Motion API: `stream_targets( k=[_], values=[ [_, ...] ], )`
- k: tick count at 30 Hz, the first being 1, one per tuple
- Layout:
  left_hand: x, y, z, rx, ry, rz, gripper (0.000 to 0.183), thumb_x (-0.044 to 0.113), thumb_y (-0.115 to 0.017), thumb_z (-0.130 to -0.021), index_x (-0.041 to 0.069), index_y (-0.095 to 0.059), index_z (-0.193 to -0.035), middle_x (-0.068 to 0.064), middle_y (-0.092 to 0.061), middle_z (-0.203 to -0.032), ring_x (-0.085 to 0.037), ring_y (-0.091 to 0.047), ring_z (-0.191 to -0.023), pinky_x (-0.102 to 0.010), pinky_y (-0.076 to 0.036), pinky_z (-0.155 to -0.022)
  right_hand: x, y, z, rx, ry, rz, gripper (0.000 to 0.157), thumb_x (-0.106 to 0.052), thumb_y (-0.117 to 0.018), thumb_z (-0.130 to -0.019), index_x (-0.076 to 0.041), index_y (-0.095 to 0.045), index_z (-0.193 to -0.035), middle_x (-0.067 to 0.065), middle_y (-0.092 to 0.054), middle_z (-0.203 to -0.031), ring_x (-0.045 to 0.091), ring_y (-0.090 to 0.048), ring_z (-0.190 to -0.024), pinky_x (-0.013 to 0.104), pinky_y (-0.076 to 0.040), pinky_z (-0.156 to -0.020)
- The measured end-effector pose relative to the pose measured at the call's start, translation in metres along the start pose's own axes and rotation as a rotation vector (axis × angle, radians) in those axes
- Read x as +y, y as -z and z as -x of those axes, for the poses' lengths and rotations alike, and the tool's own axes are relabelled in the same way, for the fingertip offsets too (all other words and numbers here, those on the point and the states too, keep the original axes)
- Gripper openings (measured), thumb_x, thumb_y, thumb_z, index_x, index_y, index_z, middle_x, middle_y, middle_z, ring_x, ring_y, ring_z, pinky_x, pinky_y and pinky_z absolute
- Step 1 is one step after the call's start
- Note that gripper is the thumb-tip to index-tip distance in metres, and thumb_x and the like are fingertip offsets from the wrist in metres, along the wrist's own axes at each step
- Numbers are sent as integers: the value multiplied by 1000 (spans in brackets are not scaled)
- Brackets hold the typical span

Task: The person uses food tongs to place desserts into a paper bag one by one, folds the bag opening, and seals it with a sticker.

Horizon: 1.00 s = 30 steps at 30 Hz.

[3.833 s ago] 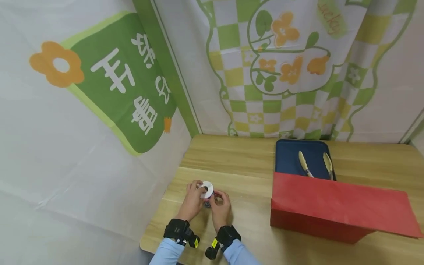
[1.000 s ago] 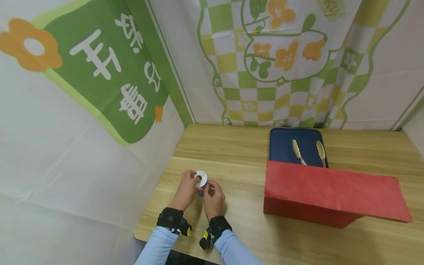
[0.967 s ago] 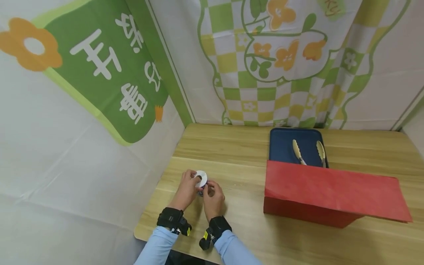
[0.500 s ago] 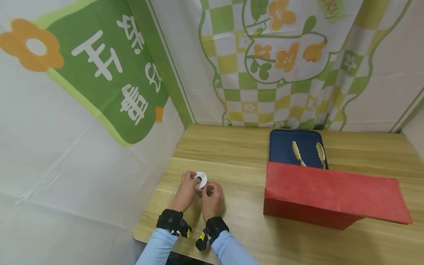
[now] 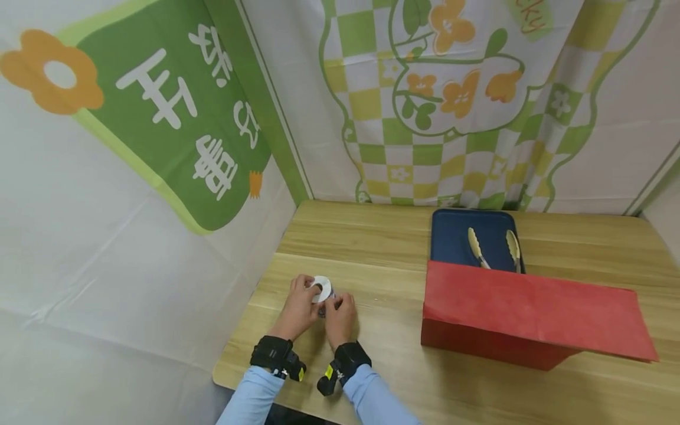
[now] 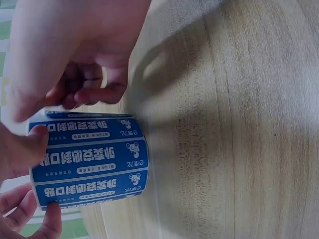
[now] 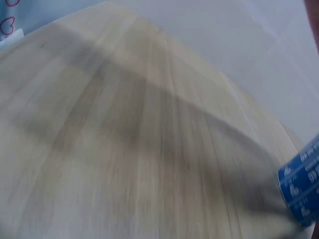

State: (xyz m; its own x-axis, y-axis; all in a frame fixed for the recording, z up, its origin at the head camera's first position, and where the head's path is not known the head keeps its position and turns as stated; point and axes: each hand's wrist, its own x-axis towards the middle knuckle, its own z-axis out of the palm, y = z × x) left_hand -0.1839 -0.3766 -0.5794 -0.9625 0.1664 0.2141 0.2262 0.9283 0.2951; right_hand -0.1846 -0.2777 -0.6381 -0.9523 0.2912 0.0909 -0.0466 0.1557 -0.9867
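Note:
My left hand (image 5: 297, 310) holds a roll of stickers (image 5: 326, 284) upright over the table, thumb at the core and fingers round its side. In the left wrist view the roll's blue printed labels (image 6: 89, 157) show, with the left thumb (image 6: 38, 144) on one edge and fingertips below. The right hand (image 5: 340, 321) is curled against the roll's near right side. Its fingers pinch at the end of the label strip (image 6: 75, 114), where an edge lifts; the pinch itself is partly hidden. The right wrist view catches only part of the roll (image 7: 301, 186).
A red box (image 5: 531, 307) stands on the wooden table (image 5: 382, 366) to the right. Behind it lies a dark blue tray (image 5: 451, 230) bearing tongs (image 5: 474, 245). A white wall hanging borders the table's left, and a checked curtain (image 5: 425, 153) its back.
The head view has shifted since the oldest frame. Both hands stay at the roll; the right fingers shift slightly at its side, and the roll turns a little, showing more of its blue side.

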Motion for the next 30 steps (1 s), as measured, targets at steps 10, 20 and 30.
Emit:
stream_targets(
  k=[10, 20, 30],
  values=[
    [4, -5, 1, 0, -2, 43, 24, 14, -71, -80, -3, -68, -96, -24, -49, -120, -38, -44, -112, -49, -49, -87, 22, 47, -14, -37, -190, 241, 17, -26, -60, -80, -15, -52, -70, 0, -50, -67, 17, -47, -60, 32, -34, -53],
    [5, 8, 5, 25, 7, 60, 40, 14, -73, -80, -6, -60, -112, -28, -44, -130, -40, -41, -120, -50, -50, -87, 7, 100, -32, -49, -244, 123, 14, -21, -57, -79, -11, -60, -70, 1, -55, -63, 14, -50, -57, 30, -38, -54],
    [59, -15, 38, 165, -152, 46, 46, 20, -81, -73, 6, -52, -106, -10, -50, -106, -26, -47, -97, -40, -49, -79, -19, 121, -26, -170, -253, -40, 17, -15, -55, -80, -1, -63, -76, 1, -54, -58, 11, -51, -45, 26, -42, -48]
  ],
)
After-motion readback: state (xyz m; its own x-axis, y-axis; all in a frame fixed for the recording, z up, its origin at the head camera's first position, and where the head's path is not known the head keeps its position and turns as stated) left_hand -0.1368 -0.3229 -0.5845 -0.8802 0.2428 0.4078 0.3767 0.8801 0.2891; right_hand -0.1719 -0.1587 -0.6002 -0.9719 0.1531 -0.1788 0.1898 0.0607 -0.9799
